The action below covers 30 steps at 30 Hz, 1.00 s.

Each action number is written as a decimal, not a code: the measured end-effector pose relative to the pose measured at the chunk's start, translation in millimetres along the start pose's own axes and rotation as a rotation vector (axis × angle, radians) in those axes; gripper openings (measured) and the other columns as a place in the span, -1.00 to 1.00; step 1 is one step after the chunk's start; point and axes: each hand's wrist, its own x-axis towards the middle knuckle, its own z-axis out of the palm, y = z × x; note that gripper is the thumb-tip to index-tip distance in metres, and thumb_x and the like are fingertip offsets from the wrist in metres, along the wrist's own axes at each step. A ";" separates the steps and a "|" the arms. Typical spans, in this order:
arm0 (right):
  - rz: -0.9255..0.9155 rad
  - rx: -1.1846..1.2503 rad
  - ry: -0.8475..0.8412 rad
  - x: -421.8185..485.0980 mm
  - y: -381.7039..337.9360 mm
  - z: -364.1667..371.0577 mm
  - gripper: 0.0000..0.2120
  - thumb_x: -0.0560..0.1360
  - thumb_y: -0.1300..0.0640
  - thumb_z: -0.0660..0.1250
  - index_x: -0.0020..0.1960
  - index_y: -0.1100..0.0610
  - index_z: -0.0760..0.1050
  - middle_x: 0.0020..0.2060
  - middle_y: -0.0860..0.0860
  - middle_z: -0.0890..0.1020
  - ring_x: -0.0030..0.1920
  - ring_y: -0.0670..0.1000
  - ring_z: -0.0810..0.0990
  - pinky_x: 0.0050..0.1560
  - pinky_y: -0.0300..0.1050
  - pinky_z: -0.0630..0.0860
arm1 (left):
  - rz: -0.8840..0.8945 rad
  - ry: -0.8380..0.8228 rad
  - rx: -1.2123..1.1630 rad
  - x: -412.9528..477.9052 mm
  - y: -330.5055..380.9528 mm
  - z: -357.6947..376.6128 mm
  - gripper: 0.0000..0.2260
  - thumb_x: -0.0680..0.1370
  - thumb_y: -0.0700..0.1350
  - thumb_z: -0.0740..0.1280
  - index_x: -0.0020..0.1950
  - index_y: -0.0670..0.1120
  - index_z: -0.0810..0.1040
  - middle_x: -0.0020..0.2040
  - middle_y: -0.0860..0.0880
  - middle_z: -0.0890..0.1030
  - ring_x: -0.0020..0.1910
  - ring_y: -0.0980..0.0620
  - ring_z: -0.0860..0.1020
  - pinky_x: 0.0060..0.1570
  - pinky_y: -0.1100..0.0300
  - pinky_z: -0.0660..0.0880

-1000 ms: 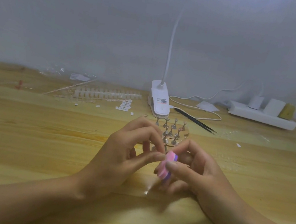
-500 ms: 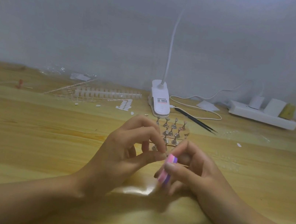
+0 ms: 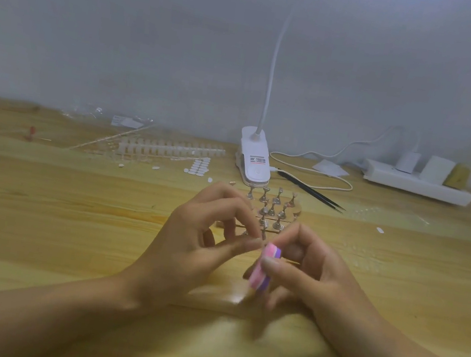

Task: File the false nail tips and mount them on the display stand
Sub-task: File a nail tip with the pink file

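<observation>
Nail tip [image 3: 259, 241], pinched in left hand's [image 3: 196, 243] grip, lies just left of right hand's [image 3: 315, 272] tightly held upright file block [image 3: 263, 270]

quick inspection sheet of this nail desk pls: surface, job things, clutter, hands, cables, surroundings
surface: wooden table, small white bits scattered toward the back
job's things: pink and purple file block between the hands; display stand with metal holders just behind them; strip of nail tips at back left
clutter: black tweezers, white tabs, clear wrapping
hands: left hand pinches what looks like a nail tip against the block; right hand grips the file block
cables: white cable loops beside the clip lamp and runs toward the power strip
surroundings: plain pale wall; nothing else seen
</observation>
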 end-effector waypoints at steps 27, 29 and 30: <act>-0.056 0.123 0.152 -0.1 -2.8 -1.0 -0.86 0.40 0.10 0.52 -0.13 0.08 0.57 -0.24 0.19 0.64 -0.31 0.07 0.63 -0.34 -0.13 0.60 | 0.072 -0.025 0.016 -3.6 2.2 1.4 -0.92 0.48 -0.05 0.46 -0.17 -0.02 0.62 -0.04 0.12 0.48 -0.21 0.04 0.50 -0.38 0.28 0.38; -0.007 0.086 0.064 -0.9 -3.5 -0.9 -0.80 0.39 0.09 0.55 -0.11 0.11 0.55 -0.22 0.21 0.66 -0.26 0.11 0.65 -0.33 -0.14 0.60 | 0.055 0.000 0.008 -3.0 3.2 0.2 -0.92 0.49 -0.05 0.45 -0.16 -0.02 0.61 -0.04 0.13 0.49 -0.20 0.04 0.51 -0.37 0.29 0.39; 0.010 0.045 0.005 -1.8 -3.8 0.2 -0.76 0.40 0.09 0.55 -0.09 0.14 0.52 -0.20 0.22 0.67 -0.24 0.12 0.67 -0.31 -0.14 0.61 | 0.063 0.002 0.019 -2.8 3.8 0.1 -0.93 0.50 -0.08 0.45 -0.16 -0.03 0.61 -0.04 0.13 0.49 -0.19 0.05 0.51 -0.36 0.31 0.38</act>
